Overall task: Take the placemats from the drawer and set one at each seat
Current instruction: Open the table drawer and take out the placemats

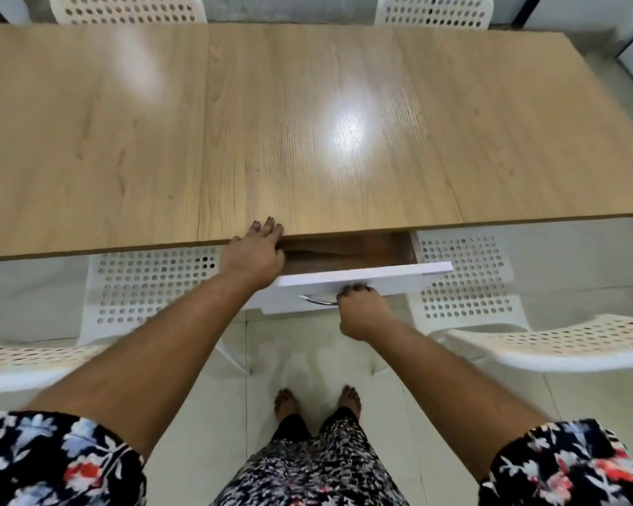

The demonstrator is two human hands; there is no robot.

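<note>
A white-fronted drawer point(362, 273) under the near edge of the wooden table point(307, 122) stands partly pulled out. Its brown inside point(344, 250) shows, with something brown lying flat in it; I cannot tell whether that is a placemat. My right hand point(360, 310) is shut on the metal drawer handle point(317, 299). My left hand point(254, 250) rests flat on the table's near edge, fingers spread, beside the drawer's left end. No placemat lies on the tabletop.
Two white perforated chairs point(143, 286) point(490, 297) flank the drawer on my side. Two more chairs point(128, 9) point(432, 10) stand at the far side. My bare feet point(317, 399) are on the tiled floor.
</note>
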